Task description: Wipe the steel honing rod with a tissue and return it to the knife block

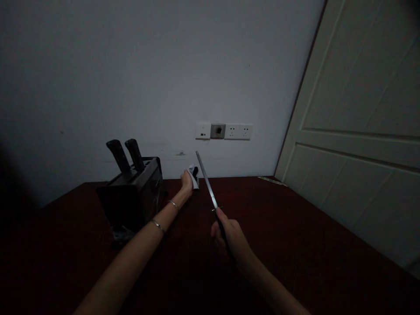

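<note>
My right hand [229,234] is closed around the dark handle of a long thin metal rod or blade [206,181], which points up and away to the left. My left hand [187,180], reaching far forward, grips a small white and black object [194,175] near the rod's tip. Two thin bracelets sit on my left forearm. A dark knife block [133,197] with two black handles sticking out stands to the left of my left arm on the dark red table [295,236].
A white wall rises behind the table, with a row of sockets and a switch [225,131]. A pale panelled door [357,144] stands at the right. A thin strip [272,180] lies at the table's far right corner. The scene is dim.
</note>
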A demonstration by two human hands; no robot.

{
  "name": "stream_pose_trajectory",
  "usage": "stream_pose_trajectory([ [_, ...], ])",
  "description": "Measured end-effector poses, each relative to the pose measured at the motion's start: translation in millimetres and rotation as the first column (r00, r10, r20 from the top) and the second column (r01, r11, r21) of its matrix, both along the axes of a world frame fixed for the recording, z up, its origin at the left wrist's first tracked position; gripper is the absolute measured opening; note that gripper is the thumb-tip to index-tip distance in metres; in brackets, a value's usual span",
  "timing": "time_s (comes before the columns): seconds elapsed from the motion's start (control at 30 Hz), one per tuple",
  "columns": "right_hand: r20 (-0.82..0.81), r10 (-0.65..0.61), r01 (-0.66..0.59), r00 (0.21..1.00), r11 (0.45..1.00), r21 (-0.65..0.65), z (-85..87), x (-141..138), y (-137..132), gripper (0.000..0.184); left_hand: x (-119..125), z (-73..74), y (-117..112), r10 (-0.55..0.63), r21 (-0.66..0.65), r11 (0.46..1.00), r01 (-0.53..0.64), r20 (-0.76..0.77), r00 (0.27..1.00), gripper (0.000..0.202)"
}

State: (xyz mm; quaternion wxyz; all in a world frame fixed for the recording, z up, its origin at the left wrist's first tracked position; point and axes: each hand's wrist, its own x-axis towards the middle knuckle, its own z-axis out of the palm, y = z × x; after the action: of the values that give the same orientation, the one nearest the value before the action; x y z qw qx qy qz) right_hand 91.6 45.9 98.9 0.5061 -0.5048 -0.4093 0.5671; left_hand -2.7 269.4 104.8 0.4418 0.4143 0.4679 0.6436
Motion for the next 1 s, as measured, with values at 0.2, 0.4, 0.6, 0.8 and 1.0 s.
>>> stream_pose_trajectory([
  [0.2, 0.065, -0.006, 0.002, 0.998, 0.998, 0.065, -8.9, 3, 8, 0.061, -13, -48.3, -30, -0.117, -0.159, 0.978, 0.133, 0.108, 0.987, 0.024],
  [0.4, 0.087, -0.079, 0.064, 0.993, 0.984, 0.166, -4.2, 6, 5, 0.043, -19, -63.2, -33, -0.125, -0.221, 0.963, 0.156, 0.149, 0.981, 0.024],
  [0.6, 0.128, -0.103, 0.079, 0.986, 0.981, 0.177, -1.4, 6, 5, 0.040, -21, -64.8, -34, -0.111, -0.208, 0.967, 0.146, 0.168, 0.979, 0.025],
  [0.8, -0.002, -0.108, 0.107, 0.994, 0.978, 0.179, -0.2, 6, 6, 0.044, -22, -61.8, -41, -0.110, -0.202, 0.967, 0.153, 0.206, 0.972, 0.026],
  [1.0, -0.233, -0.071, 0.108, 0.970, 0.982, 0.153, -7.5, 6, 11, 0.042, -22, -58.6, -45, -0.112, -0.192, 0.969, 0.155, 0.220, 0.969, 0.024],
])
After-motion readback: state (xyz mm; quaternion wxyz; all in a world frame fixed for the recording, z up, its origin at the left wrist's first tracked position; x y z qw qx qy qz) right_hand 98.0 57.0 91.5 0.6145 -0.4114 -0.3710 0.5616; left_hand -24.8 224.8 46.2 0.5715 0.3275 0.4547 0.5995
